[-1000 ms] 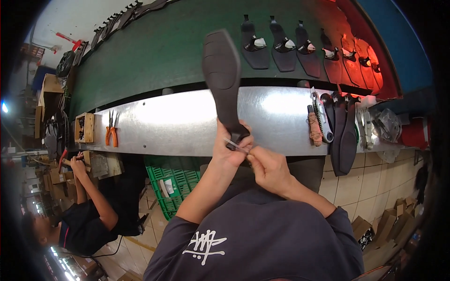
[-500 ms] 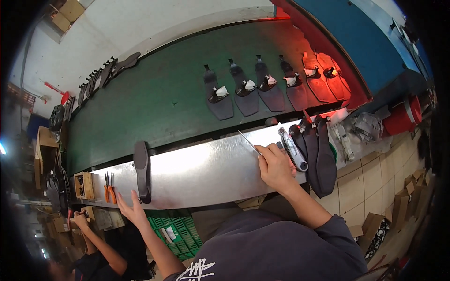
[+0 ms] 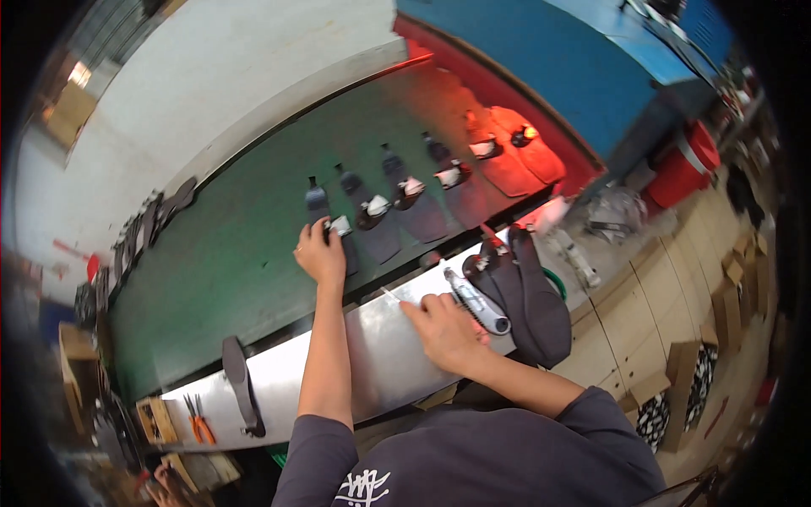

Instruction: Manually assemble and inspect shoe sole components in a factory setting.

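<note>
**Left hand on a sole on the belt, right hand with a blade at the ledge**

While the left hand (image 3: 319,252) reaches out over the green belt (image 3: 228,270), its fingers curl down onto a dark sole (image 3: 325,221), the leftmost of a row of soles lying on that belt; it looks pinched at its near end, though the grip itself is hidden under the knuckles. The right hand (image 3: 441,328) rests on the steel ledge (image 3: 372,372) on the near side of the belt, closed around a thin blade (image 3: 389,294) whose tip points toward the belt. Just right of that hand on the ledge lie a knife (image 3: 478,304) and a stack of dark soles (image 3: 532,304). Far left on the ledge a single sole (image 3: 242,387) lies beside orange pliers (image 3: 199,421).

Judged from this, the risks are two. A hurried lift could nudge the next sole (image 3: 372,221) out of line, since the row is closely spaced. The bare blade sits near the left forearm, so drawing that arm back could brush it.
</note>
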A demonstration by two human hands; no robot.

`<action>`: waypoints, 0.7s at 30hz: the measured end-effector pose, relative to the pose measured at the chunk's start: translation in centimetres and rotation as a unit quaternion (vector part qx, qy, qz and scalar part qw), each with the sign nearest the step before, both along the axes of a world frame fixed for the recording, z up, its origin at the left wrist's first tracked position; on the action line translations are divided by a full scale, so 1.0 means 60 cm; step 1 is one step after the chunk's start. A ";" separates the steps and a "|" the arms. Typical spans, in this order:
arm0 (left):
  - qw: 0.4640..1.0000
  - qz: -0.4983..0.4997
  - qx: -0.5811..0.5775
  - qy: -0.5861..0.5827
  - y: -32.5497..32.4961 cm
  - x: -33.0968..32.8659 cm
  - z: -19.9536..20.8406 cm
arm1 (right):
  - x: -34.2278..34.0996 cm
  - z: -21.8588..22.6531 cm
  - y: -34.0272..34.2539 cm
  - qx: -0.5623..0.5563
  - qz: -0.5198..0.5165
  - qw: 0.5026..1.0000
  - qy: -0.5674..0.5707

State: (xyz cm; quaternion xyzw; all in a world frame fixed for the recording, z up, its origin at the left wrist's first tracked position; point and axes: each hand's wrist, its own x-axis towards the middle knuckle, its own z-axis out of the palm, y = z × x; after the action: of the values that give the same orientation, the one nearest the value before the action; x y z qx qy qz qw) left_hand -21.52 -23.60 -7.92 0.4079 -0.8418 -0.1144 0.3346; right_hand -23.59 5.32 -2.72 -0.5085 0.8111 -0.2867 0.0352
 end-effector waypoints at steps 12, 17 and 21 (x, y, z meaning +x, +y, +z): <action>0.753 -0.264 0.485 0.359 0.180 0.158 0.215 | -0.030 0.063 0.009 -0.316 0.143 0.715 -0.607; 0.648 -0.337 0.602 0.323 0.295 0.239 0.205 | -0.005 0.131 0.013 -0.305 0.211 0.598 -0.710; 0.623 -0.230 0.631 0.400 0.301 0.278 0.196 | 0.011 0.143 0.036 -0.287 0.181 0.667 -0.663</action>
State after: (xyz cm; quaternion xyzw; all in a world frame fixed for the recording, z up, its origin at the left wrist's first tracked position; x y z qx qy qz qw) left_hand -4.83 -5.54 3.83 0.2257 -0.4123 -0.8430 0.2615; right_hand -22.95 7.50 5.87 -0.3063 0.3437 -0.7548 0.4673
